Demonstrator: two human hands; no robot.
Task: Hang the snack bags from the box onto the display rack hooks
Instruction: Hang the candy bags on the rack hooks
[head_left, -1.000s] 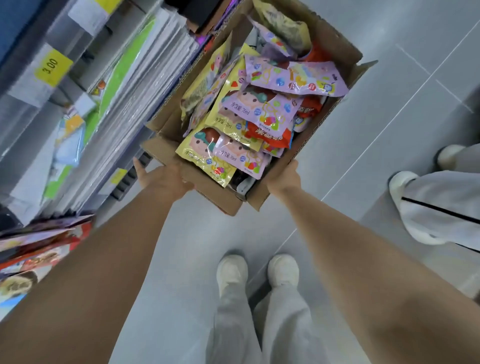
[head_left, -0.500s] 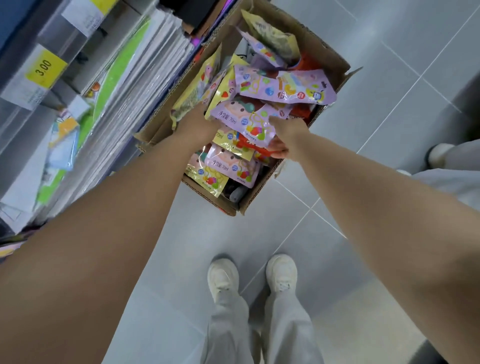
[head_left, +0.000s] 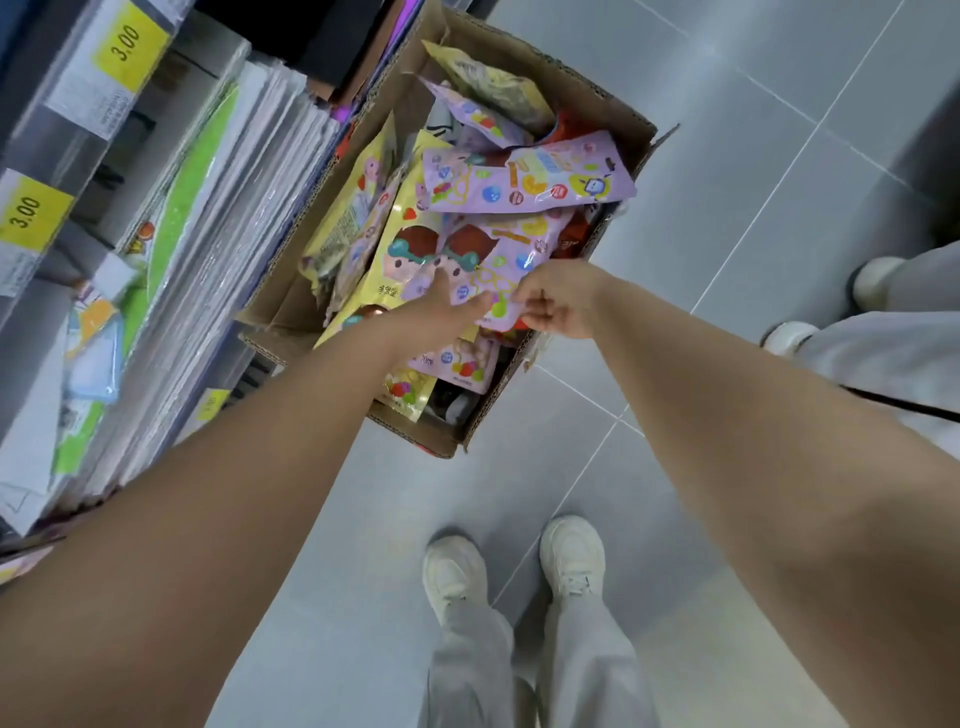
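Left arm: I have it stretched forward and down, bare to the wrist.
Left hand (head_left: 441, 312): palm down, fingers flat and spread.
Right arm: reaching in from my right.
Right hand (head_left: 558, 304): fingers curled, thumb pinched against them.
Feet: planted side by side.

This is a shop aisle. The landmark is the open cardboard box (head_left: 524, 67) on the grey tiled floor (head_left: 753, 171), crammed with colourful snack bags (head_left: 524, 179). Just left of the box stand shelves bearing yellow price tags (head_left: 127, 44) that read 3.00, with clear label strips beneath them. Between those tags and the box, flat plastic-wrapped goods (head_left: 249, 208) are stacked edge-on, probably stationery or paper packs, though the angle makes that uncertain.
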